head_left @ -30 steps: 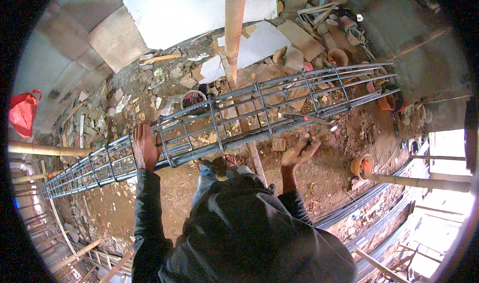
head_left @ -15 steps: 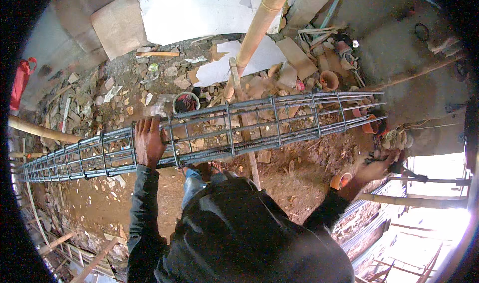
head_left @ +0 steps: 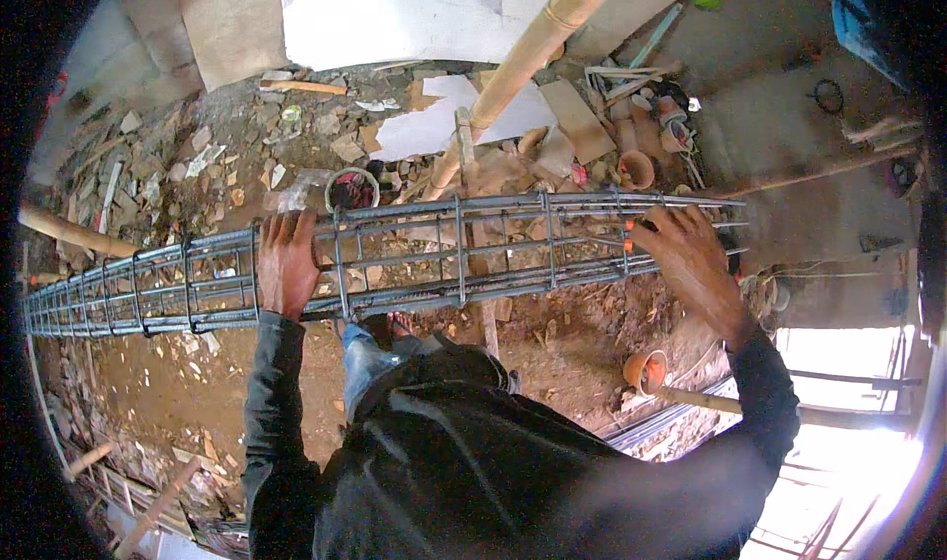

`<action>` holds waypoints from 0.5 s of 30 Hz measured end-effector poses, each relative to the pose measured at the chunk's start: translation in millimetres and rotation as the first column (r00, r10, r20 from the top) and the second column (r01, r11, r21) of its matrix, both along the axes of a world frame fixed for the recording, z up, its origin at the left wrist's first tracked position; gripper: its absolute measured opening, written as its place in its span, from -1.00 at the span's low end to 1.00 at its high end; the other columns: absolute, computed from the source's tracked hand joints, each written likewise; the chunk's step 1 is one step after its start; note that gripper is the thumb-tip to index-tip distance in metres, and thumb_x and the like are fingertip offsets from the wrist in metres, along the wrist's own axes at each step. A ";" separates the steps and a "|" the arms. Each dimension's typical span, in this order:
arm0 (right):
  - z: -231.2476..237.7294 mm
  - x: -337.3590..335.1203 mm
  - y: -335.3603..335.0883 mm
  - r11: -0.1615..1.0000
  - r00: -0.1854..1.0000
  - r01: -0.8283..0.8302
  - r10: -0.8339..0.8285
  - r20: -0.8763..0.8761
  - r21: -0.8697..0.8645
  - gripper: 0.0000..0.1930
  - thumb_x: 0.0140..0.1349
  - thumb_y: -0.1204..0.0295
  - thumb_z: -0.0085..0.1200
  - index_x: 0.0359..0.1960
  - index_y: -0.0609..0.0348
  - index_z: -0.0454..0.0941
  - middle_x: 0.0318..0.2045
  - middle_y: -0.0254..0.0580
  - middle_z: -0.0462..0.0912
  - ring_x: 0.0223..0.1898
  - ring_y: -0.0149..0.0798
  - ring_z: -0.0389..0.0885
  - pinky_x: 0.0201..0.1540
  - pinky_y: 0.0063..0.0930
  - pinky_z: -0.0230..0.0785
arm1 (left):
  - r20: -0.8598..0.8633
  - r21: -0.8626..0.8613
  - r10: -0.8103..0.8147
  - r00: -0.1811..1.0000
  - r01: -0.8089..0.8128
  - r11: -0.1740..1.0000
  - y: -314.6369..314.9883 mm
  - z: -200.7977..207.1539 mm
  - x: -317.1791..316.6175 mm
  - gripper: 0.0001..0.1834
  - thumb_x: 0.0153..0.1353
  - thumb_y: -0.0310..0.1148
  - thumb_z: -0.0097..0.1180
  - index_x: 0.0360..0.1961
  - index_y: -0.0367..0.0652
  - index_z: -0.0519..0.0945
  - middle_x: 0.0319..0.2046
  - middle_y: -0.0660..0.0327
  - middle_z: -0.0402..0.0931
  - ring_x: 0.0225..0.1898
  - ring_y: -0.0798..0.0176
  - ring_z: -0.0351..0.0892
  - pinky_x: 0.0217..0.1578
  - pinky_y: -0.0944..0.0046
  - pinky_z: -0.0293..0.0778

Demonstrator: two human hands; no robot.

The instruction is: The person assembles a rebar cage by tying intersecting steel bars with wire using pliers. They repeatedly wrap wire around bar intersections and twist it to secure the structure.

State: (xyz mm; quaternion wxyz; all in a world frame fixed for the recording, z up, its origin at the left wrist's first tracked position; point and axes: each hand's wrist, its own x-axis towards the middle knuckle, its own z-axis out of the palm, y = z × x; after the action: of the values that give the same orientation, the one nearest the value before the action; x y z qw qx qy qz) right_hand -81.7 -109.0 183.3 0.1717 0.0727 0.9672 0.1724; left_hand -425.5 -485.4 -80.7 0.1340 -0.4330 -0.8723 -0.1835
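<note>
A long rebar cage [head_left: 395,256], made of steel bars with square stirrups, stretches across the view in front of me. My left hand [head_left: 287,264] lies over its near-left part, fingers curled round the upper bars. Over the cage's right end is my right hand [head_left: 688,259], its fingers bent and closed. A small tool with an orange handle [head_left: 628,235] shows at those fingertips; its kind is hard to make out. Most of it is hidden by the hand.
A bamboo pole [head_left: 552,37] slants up behind the cage, and another pole [head_left: 79,232] lies at left. Rubble, boards and a bucket [head_left: 352,191] of dark stuff cover the ground beyond. An orange pot [head_left: 646,372] sits near my right arm.
My right hand has swung from the far right in to the cage's right end, bringing the orange-handled tool over it. My left hand stays on the bars.
</note>
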 end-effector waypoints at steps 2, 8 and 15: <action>-9.6 -9.3 4.5 0.988 0.992 -0.117 0.111 0.068 0.101 -0.55 0.31 0.49 0.12 0.25 -0.01 0.65 0.09 -0.02 0.63 0.18 0.01 0.59 0.36 0.11 0.29 | 0.034 0.020 -0.031 0.999 0.031 0.999 -1.0 0.1 -2.2 -0.48 0.13 -0.53 0.21 0.19 -0.22 0.60 0.02 -0.09 0.61 0.13 -0.25 0.56 0.28 -0.18 0.41; -16.5 -18.7 7.3 0.966 0.976 -0.185 0.159 0.149 0.179 -0.60 0.43 0.42 0.02 0.26 0.05 0.66 0.07 0.01 0.65 0.22 0.04 0.57 0.40 0.22 0.21 | -0.004 0.024 -0.019 1.000 0.019 1.000 0.5 -1.6 -3.7 -0.48 0.12 -0.52 0.21 0.17 -0.21 0.59 0.00 -0.02 0.60 0.09 -0.20 0.55 0.22 -0.17 0.43; -19.9 -35.0 4.1 0.956 0.957 -0.219 0.172 0.234 0.194 -0.63 0.44 0.38 0.04 0.22 0.10 0.67 0.07 0.03 0.66 0.22 0.06 0.59 0.47 0.32 0.16 | 0.078 -0.005 -0.016 0.997 0.016 1.000 1.9 2.9 -3.6 -0.48 0.12 -0.53 0.22 0.17 -0.21 0.58 0.00 -0.01 0.60 0.12 -0.15 0.55 0.26 -0.14 0.41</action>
State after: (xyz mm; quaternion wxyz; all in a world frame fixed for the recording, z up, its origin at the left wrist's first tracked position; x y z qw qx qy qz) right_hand -116.7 -104.8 163.4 0.2481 -0.0246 0.9207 0.3004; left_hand -429.1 -483.4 -77.8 0.0972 -0.4329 -0.8738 -0.1990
